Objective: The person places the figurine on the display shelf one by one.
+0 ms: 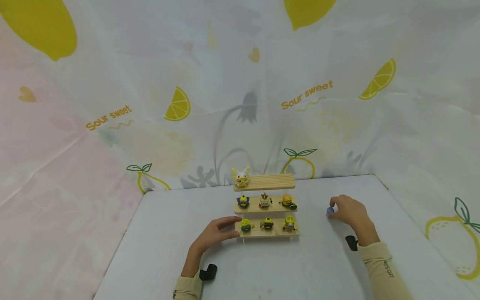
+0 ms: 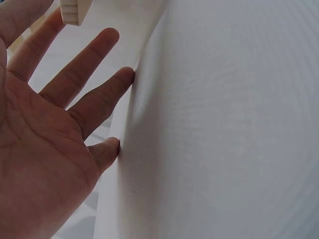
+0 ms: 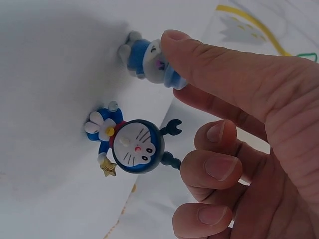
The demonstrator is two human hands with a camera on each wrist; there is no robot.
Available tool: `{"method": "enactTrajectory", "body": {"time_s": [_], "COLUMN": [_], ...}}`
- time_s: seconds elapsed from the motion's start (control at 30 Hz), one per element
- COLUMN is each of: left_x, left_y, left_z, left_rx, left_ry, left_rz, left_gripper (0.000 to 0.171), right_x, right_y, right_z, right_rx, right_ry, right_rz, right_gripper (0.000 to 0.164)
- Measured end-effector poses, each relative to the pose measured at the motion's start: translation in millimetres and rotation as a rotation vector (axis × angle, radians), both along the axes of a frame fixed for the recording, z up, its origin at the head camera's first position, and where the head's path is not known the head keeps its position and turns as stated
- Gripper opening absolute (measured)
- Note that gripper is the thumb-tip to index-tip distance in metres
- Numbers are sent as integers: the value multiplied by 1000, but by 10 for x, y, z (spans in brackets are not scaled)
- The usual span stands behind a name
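Note:
My left hand [image 1: 217, 233] grips the left end of the bottom tier of a three-tier wooden display stand [image 1: 266, 234]. Thumb and index finger span its front and back edges; in the left wrist view the other fingers spread above the white tabletop. To the right of the stand, my right hand [image 1: 351, 211] pinches a small blue-and-white figurine [image 3: 137, 57] by its pale blue hat between thumb and index finger. Its feet are close to the tabletop. Beside it in the right wrist view is a blue cat figurine [image 3: 137, 144] with a gold star, hidden in the head view.
Several yellow figurines stand on the lower two tiers, such as one with a brown cap [image 1: 287, 200]. A white-hooded yellow figurine [image 1: 241, 178] sits at the left of the top tier. Behind the white table [image 1: 168, 241] hangs a lemon-print cloth [image 1: 225, 62].

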State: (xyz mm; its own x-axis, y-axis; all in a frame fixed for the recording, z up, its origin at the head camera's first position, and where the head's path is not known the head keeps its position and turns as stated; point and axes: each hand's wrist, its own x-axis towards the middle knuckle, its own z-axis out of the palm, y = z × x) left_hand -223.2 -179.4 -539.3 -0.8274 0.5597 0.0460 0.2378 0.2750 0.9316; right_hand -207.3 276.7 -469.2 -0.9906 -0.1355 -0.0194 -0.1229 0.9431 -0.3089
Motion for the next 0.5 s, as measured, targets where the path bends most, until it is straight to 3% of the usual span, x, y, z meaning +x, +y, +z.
{"method": "enactTrajectory", "body": {"time_s": [0.5], "left_x": [3], "left_y": [3], "left_z": [3], "left_rx": [0], "left_ry": [-2], "left_rz": [2], "left_gripper": [48], "right_x": [15], "right_y": [5], "right_z": [-20], "right_rx": [-23], "right_ry": [0], "right_rz": [6], "right_gripper": [16]}}
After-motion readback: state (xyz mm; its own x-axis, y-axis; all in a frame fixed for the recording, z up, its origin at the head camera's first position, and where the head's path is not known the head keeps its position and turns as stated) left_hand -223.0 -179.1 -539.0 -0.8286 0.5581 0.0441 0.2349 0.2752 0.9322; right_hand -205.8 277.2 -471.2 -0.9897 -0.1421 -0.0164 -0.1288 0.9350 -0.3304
